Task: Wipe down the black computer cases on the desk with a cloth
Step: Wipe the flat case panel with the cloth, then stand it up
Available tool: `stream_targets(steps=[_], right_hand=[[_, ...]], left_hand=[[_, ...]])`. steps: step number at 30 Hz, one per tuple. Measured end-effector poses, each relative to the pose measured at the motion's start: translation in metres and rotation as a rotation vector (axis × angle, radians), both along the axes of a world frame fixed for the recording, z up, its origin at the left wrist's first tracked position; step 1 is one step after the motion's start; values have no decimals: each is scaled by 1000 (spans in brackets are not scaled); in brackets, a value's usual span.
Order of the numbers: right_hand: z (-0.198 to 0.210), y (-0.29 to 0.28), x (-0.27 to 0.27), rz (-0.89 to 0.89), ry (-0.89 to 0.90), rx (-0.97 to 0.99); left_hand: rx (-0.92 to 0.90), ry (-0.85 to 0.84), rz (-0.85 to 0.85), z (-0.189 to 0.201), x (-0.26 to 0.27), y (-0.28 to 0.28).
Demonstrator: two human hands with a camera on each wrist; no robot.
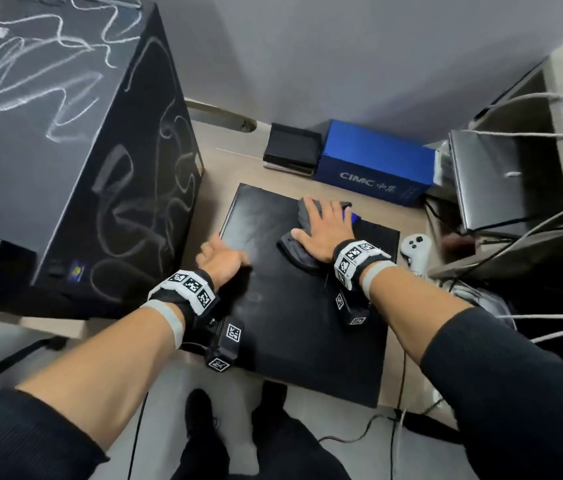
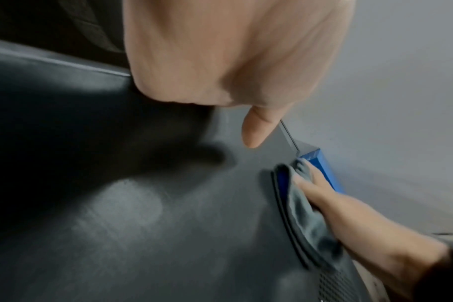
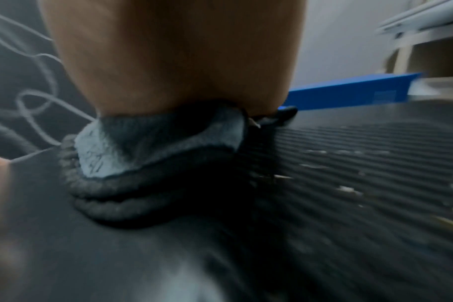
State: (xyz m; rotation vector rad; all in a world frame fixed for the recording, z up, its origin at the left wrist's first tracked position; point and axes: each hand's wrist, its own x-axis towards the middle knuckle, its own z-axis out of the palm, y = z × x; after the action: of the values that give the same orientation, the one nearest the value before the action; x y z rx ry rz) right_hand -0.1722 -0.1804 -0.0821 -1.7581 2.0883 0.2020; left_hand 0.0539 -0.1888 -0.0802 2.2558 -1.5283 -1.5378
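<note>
Black computer cases, two. One flat case (image 1: 304, 299) lies on its broad side at the table's (image 1: 217, 161) near edge, long axis running from near edge toward the far wall. One tall case (image 1: 76, 161) stands at the left edge, scribbled with pale marks. Cloth (image 1: 299, 237), one, grey, on the flat case's far right part. Right hand (image 1: 325, 230): grip wide, fingers flat pressing the cloth. Left hand (image 1: 221, 256): grip loose, resting on the flat case's left edge. Blue box (image 1: 373, 164), one, by the wall.

Your flat right hand (image 1: 325, 230) covers most of the crumpled grey cloth (image 1: 302, 220), so the folds beneath it stay hidden. Your left hand (image 1: 219, 254) curls over the flat black computer case's (image 1: 301, 327) edge, fingertips out of sight. The right wrist view is smeared with blur.
</note>
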Motion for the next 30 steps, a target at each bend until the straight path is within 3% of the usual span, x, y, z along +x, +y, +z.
stream_targets(steps=[6,9,13,16,18,20,24,28,30], right_hand=[[-3,-65,78,235,-1,-68],[-2,-71,88,312,37,-76],[-4,-40,81,404,28,-48],[-5,9,81,471,-24,-37],[-4,42,71,502,-34,-39],[-2,63,50,442,-32,-39],[2,66,23,186,37,35],[3,60,56,57,58,53],[4,70,82,118,40,35]], left_hand=[[17,109,67,11,4,1],[-11,168,128,12,5,1],[35,325,191,0,10,-2],[63,432,286,-34,19,-7],[65,454,309,-10,15,-1],[60,468,297,22,12,9],[64,501,263,27,26,21],[92,502,234,17,39,38],[97,514,239,8,46,39]])
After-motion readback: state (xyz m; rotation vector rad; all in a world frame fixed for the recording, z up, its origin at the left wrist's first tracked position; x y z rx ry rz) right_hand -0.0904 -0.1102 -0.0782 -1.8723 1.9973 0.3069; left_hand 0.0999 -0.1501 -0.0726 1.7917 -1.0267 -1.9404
